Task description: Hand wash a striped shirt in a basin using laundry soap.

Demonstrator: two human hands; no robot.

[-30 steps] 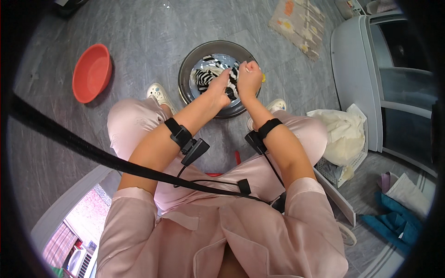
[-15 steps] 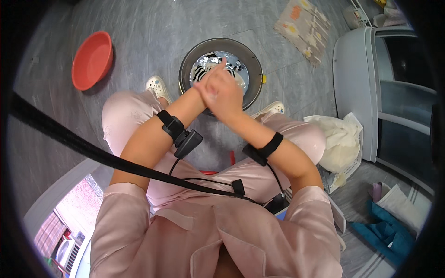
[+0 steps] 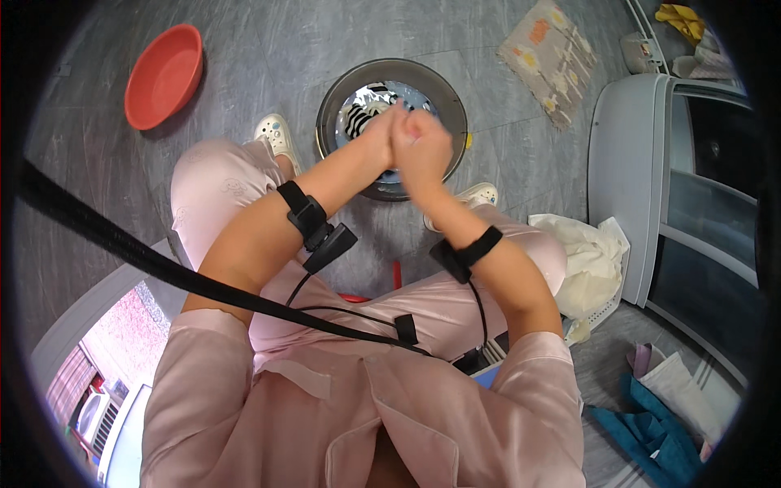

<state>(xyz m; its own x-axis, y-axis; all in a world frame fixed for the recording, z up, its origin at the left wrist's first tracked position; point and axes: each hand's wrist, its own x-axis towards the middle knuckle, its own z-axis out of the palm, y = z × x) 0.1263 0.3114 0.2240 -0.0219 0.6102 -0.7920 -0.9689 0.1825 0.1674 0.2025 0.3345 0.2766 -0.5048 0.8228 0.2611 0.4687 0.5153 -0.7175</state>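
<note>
Right over the grey basin [image 3: 327, 114], I see the two hands pressed together, the right hand [image 3: 423, 148] curled beside and against the left hand [image 3: 381, 140]. Both are blurred, and from here I can't tell whether any cloth is caught between them. Below them, inside the basin, the black-and-white striped cloth [image 3: 358, 120] lies in bluish water, partly hidden by the left hand. A small yellow thing [image 3: 469, 141] shows at the basin's right edge. Each forearm wears a black strap, and a cream clog stands on either side, the left clog [image 3: 277, 134] and the right clog [image 3: 482, 195] both near the basin. Farther out to the left, a red basin [image 3: 164, 77] rests on the grey floor. Over to the right there's a patterned mat [image 3: 549, 61], then a pale cloth [image 3: 579, 260] heaped on a white basket, with a teal cloth [image 3: 651, 427] lying lower down.
</note>
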